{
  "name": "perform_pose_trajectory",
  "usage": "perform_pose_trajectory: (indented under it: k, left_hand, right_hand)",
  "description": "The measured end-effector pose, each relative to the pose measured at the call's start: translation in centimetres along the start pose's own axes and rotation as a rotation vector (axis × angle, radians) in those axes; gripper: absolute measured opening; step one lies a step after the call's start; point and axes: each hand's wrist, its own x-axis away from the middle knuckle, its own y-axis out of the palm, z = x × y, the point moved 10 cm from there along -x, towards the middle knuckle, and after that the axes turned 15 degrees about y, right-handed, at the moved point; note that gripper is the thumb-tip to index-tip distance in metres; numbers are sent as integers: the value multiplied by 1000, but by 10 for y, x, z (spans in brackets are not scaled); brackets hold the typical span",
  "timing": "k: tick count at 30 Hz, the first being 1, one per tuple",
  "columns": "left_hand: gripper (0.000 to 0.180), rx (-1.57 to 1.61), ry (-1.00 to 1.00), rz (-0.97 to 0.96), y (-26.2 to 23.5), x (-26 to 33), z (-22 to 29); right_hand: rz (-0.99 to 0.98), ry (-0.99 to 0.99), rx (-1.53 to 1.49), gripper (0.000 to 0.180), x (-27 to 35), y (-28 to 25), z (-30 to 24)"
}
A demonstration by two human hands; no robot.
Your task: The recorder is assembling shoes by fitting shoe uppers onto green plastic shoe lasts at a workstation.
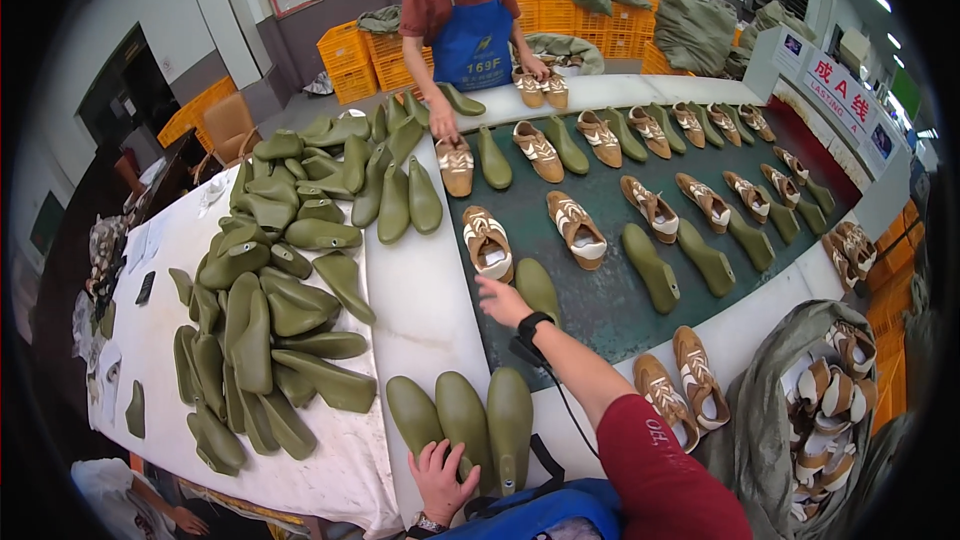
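Evidently, both hands were among green shoe lasts and brown-and-white shoes. The left hand lay over the lower ends of the left and middle of three lasts in a row on the white border, by the near left corner of the green surface. Its grip was spread across them; whether it had closed on either one could not be told.

The right hand reached over the near left part of the green surface, its grip apart and empty, fingertips close to the heel of a shoe near the left edge. Contact there could not be made out. A single last stood just beside that hand, and a black wristband circled its wrist.

More shoes and lasts ran in rows toward the right edge. To the left, a heap of lasts covered much of the cloth-covered surface. Beyond the far edge, a co-worker in a blue apron touched a shoe at the far left corner. By the near edge lay a brown pair, beside a grey sack of shoes.
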Motion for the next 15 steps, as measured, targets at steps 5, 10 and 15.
perform_pose_trajectory:
  k: [5, 10, 15]
  left_hand:
    - [44, -30, 11, 46, 0, 0, -2]
    - [47, 47, -20, 161, -9, 3, -8]
    - [64, 624, -456, 342, 35, 44, -88]
  right_hand:
    - [-160, -154, 413, 35, 97, 29, -28]
    - [-265, -119, 844, 42, 212, 38, -19]
    - [-355, -28, 930, 60, 259, 65, 3]
